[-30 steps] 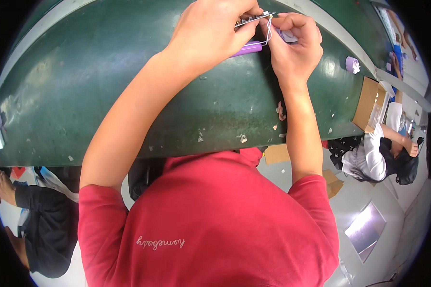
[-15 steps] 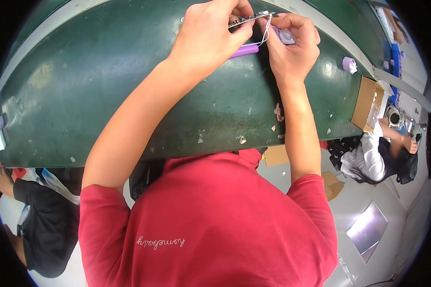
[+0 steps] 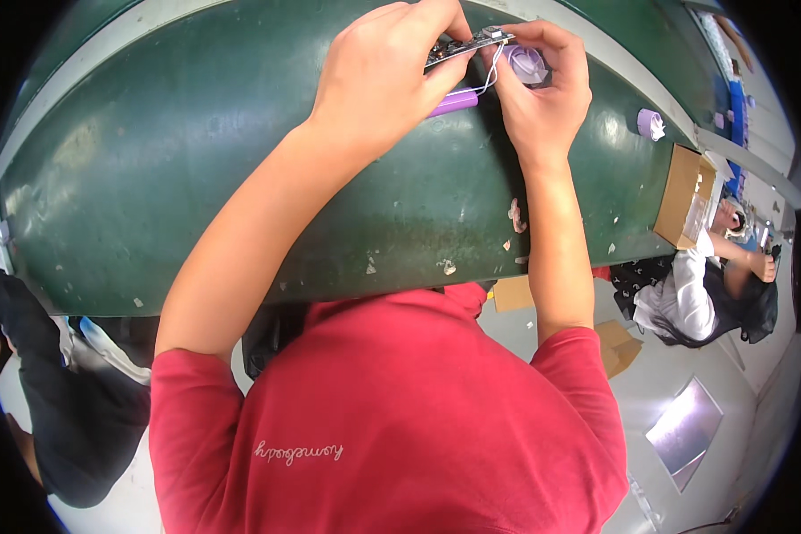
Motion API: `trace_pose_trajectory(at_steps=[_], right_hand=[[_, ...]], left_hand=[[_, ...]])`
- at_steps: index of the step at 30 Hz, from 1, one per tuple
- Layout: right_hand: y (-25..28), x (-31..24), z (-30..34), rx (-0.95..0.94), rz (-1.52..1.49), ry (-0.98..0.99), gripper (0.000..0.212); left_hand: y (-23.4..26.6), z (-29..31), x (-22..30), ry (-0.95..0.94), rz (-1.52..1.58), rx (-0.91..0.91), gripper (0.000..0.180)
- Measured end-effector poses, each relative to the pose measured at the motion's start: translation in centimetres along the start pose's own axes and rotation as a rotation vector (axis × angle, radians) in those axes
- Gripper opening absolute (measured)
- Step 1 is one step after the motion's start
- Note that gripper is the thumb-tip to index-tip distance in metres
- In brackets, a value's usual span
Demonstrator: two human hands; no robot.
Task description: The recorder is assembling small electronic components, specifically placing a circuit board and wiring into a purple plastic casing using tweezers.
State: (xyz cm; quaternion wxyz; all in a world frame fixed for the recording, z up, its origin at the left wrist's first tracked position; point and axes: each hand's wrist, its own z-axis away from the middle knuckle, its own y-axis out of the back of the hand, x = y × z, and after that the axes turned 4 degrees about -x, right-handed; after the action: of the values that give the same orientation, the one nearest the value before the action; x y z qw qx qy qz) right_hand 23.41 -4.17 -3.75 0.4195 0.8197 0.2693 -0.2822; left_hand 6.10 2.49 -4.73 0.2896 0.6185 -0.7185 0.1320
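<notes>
My left hand (image 3: 374, 76) is closed on a narrow circuit board (image 3: 488, 38), thumb on the near side and fingers on the far side. The fingers of my right hand (image 3: 547, 111) close at the board's right end, by the point where thin white wires (image 3: 494, 69) join it. Those wires loop down to a purple cylindrical battery cell (image 3: 455, 103) below the board, partly hidden by my left hand. A round lilac plastic part (image 3: 527, 65) with white inside shows between my right thumb and index finger; whether I touch it, I cannot tell.
The green bench (image 3: 240, 178) carries a second lilac ring-shaped part (image 3: 650, 125) at the right. An open cardboard box (image 3: 683, 196) stands at its right edge. Scraps (image 3: 449, 267) stick near the front edge. Other people sit at left (image 3: 89, 409) and right (image 3: 690, 294).
The board has dropped slightly and tilted, showing more of its upper face. My right index finger has straightened toward its end, exposing more of the lilac part. The person at left has shifted.
</notes>
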Motion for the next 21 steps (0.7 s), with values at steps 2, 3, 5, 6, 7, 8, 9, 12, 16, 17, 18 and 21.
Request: trace_pose_trajectory(at_steps=[2,3,5,6,7,8,9,12,16,17,18,21], right_hand=[[0.3,0.1,0.0,-0.018,0.005,0.008,0.029],[0.6,0.1,-0.1,-0.045,0.089,0.072,0.027],[0.8,0.1,-0.3,-0.073,0.17,0.137,0.026],[0.8,0.0,-0.4,-0.078,0.159,0.133,0.024],[0.7,-0.1,-0.4,-0.083,0.148,0.128,0.022],[0.7,-0.1,-0.4,-0.083,0.148,0.129,0.022],[0.7,-0.1,-0.4,-0.088,0.108,0.101,0.02],[0.7,-0.3,-0.2,-0.089,0.029,0.029,0.017],[0.8,-0.7,-0.1,-0.087,-0.038,-0.049,0.013],[0.7,-0.8,-0.1,-0.087,-0.039,-0.05,0.013],[0.7,-0.9,-0.1,-0.086,-0.08,-0.077,0.013],[0.6,-1.0,-0.2,-0.097,-0.135,-0.096,0.013]], left_hand=[[0.0,0.2,-0.2,-0.011,0.002,0.002,0.018],[0.3,-0.5,0.7,-0.012,0.008,-0.001,0.018],[1.7,-1.4,2.8,0.345,-0.14,-0.281,0.018],[1.3,-1.1,2.0,0.345,-0.143,-0.279,0.018],[0.5,-0.4,0.4,0.149,-0.071,-0.134,0.018],[0.1,-0.4,-0.2,-0.048,0.003,0.01,0.018],[0.1,-0.1,-0.4,-0.048,0.002,0.011,0.018],[0.4,-0.2,0.2,-0.045,0.019,-0.005,0.017],[1.6,-1.7,3.2,0.47,0.001,-0.274,0.023],[1.6,-1.8,3.4,0.484,0.029,-0.249,0.028],[1.7,-1.8,3.4,0.485,0.029,-0.25,0.028],[1.2,-1.1,2.0,0.381,0.024,-0.216,0.036]])
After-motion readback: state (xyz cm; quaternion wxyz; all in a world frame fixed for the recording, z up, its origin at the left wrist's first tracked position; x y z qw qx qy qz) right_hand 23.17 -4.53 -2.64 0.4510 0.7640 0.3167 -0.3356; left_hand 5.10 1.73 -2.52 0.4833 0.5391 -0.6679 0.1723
